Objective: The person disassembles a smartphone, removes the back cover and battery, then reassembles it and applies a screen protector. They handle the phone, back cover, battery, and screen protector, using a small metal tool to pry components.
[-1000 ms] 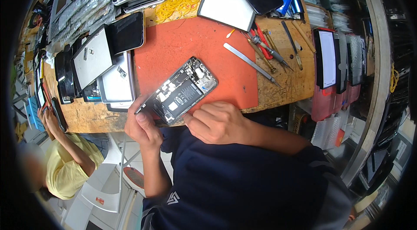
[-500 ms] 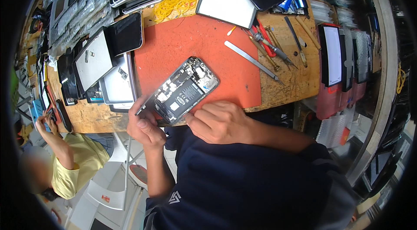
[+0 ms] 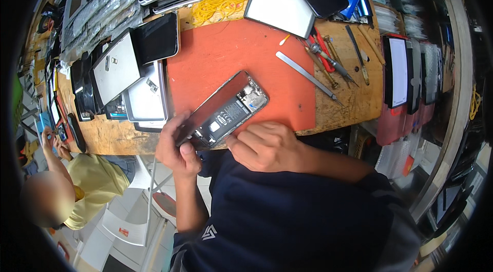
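An opened phone (image 3: 233, 115) is held tilted above the red-orange mat (image 3: 221, 46). Its black battery (image 3: 227, 118) and silver-white inner parts show. Along its left long side a thin dark panel (image 3: 215, 95), apparently the screen, leans over part of the inside. My left hand (image 3: 177, 146) grips that panel near its lower end, thumb on the near side and fingers partly hidden. My right hand (image 3: 267, 146) is closed, knuckles up, with its thumb and fingertips at the phone's near right edge; the exact grip is hidden.
Right of the mat lie a metal pry blade (image 3: 305, 77), a screwdriver (image 3: 334, 64), red-handled pliers (image 3: 323, 46) and a cotton swab (image 3: 284, 40). Yellow rubber bands (image 3: 220, 5) lie behind. Device panels (image 3: 117, 69) are stacked left. A person in yellow (image 3: 95, 182) works at far left.
The dark panel has tilted over the phone's inside, covering more of its left part. My left hand has turned with it. The whole bench has shifted slightly rightward in view.
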